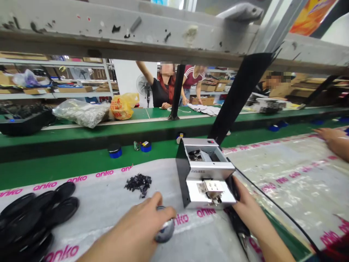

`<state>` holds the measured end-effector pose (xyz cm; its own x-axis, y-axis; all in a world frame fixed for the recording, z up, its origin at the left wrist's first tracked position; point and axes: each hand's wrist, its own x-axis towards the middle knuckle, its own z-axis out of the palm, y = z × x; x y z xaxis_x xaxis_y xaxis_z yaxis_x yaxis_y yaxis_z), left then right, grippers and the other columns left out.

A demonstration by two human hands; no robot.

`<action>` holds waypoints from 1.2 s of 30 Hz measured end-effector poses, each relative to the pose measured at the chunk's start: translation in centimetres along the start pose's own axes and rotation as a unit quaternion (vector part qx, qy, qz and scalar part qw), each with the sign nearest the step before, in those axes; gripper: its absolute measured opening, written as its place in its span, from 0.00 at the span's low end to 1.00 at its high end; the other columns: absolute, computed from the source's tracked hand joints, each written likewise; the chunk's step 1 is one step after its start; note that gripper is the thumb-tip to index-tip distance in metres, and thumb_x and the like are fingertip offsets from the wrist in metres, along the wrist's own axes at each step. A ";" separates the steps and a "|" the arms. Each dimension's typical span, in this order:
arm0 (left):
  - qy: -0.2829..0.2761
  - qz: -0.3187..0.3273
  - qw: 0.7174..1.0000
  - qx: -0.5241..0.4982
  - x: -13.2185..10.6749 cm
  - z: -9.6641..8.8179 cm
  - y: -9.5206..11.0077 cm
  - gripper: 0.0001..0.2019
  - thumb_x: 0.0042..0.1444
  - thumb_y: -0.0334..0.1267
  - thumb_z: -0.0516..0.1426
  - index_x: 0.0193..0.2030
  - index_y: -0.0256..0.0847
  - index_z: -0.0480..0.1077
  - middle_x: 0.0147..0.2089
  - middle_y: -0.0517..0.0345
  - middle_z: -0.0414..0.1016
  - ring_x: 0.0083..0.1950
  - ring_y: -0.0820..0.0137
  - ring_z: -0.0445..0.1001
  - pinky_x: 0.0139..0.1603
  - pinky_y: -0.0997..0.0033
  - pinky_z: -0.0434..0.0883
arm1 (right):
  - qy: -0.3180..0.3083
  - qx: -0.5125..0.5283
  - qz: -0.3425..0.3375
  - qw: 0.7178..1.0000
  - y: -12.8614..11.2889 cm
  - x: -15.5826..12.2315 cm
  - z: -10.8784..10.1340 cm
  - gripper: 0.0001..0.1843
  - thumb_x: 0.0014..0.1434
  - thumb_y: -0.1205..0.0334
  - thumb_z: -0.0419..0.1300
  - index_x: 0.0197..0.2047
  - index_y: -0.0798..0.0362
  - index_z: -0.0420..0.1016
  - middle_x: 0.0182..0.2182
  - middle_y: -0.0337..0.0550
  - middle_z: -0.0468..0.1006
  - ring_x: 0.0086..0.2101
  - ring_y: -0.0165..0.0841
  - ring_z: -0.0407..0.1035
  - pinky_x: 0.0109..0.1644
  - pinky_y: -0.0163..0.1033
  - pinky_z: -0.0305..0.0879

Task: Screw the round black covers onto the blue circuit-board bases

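Note:
My left hand [143,220] is closed around a small round dark-grey, shiny piece [165,231], held by thumb and fingers above the plastic-covered bench. At the right side of a silver screw feeder [209,174], my right hand [247,203] grips a black electric screwdriver [236,222] with its metal end pointing down. The fingers of that hand are partly hidden behind the tool and the feeder. A heap of small black parts [139,183] lies beyond my left hand. Stacked black round discs [32,218] are at the far left.
A black cable [280,211] runs across the right side. Behind the sheet [103,196], blue round parts [145,146] sit on the green belt [81,165]. A slanted black post [240,94] rises behind the feeder. Another person's hand [331,140] rests at right; several people are nearby.

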<state>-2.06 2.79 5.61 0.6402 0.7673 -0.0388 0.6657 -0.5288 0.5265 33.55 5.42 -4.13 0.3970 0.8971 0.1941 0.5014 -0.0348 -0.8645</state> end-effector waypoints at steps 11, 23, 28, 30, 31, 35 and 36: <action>0.153 -0.141 0.957 -0.203 -3.0 -3.2 -4.6 0.07 0.56 0.37 0.59 0.28 0.42 0.75 0.31 0.59 0.78 0.34 0.67 0.74 0.37 0.70 0.69 | 0.122 0.015 -0.134 0.983 -11.2 -10.2 1.5 0.16 0.63 0.54 0.59 0.54 0.44 0.73 0.52 0.45 0.76 0.52 0.43 0.72 0.61 0.47 0.66; 0.284 -0.189 0.924 -0.175 -3.2 0.8 -7.7 0.19 0.65 0.48 0.47 0.25 0.43 0.60 0.18 0.66 0.64 0.23 0.70 0.65 0.29 0.71 0.62 | -0.374 -0.208 -0.356 0.831 -16.9 -10.9 10.2 0.16 0.62 0.61 0.59 0.53 0.56 0.73 0.58 0.55 0.70 0.64 0.53 0.55 0.63 0.60 0.62; 0.299 -0.160 0.938 -0.074 -2.7 1.0 -8.4 0.23 0.66 0.46 0.49 0.19 0.43 0.54 0.20 0.65 0.57 0.25 0.71 0.61 0.31 0.70 0.60 | -0.419 -0.148 -0.318 0.837 -16.8 -9.9 10.9 0.03 0.63 0.68 0.58 0.37 0.52 0.73 0.45 0.45 0.76 0.56 0.41 0.65 0.61 0.49 0.63; 0.273 -0.140 0.951 -0.048 -2.5 1.4 -8.5 0.19 0.64 0.44 0.52 0.21 0.41 0.63 0.24 0.63 0.64 0.29 0.69 0.67 0.35 0.70 0.64 | -0.423 -0.124 -0.294 0.848 -17.0 -9.3 10.5 0.03 0.62 0.68 0.58 0.38 0.50 0.71 0.43 0.42 0.76 0.49 0.36 0.68 0.53 0.41 0.68; 0.258 -0.127 0.957 -0.038 -2.3 1.7 -8.4 0.13 0.63 0.42 0.55 0.27 0.40 0.70 0.30 0.60 0.70 0.33 0.68 0.70 0.38 0.69 0.66 | -0.418 -0.108 -0.271 0.860 -17.1 -9.1 10.3 0.03 0.62 0.68 0.58 0.38 0.50 0.70 0.42 0.41 0.75 0.47 0.34 0.69 0.49 0.39 0.69; 0.212 -0.106 0.972 0.000 -1.2 3.0 -8.0 0.11 0.61 0.33 0.57 0.50 0.42 0.74 0.47 0.52 0.75 0.48 0.62 0.74 0.50 0.64 0.70 | -0.367 -0.051 -0.176 0.912 -16.9 -8.4 9.7 0.06 0.64 0.63 0.55 0.34 0.49 0.69 0.35 0.41 0.73 0.37 0.35 0.67 0.39 0.39 0.63; 0.206 -0.111 0.972 0.008 -0.9 3.3 -7.9 0.10 0.62 0.33 0.56 0.48 0.41 0.75 0.46 0.51 0.76 0.47 0.61 0.74 0.50 0.62 0.71 | -0.355 -0.039 -0.155 0.921 -16.7 -8.3 9.7 0.07 0.64 0.61 0.55 0.33 0.50 0.69 0.34 0.41 0.72 0.36 0.35 0.66 0.37 0.39 0.60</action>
<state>-6.63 5.08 -1.35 0.2741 0.9414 0.1964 0.7780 -0.3371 0.5301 14.40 2.78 4.22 -0.3636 0.9301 0.0512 0.5700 0.2656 -0.7775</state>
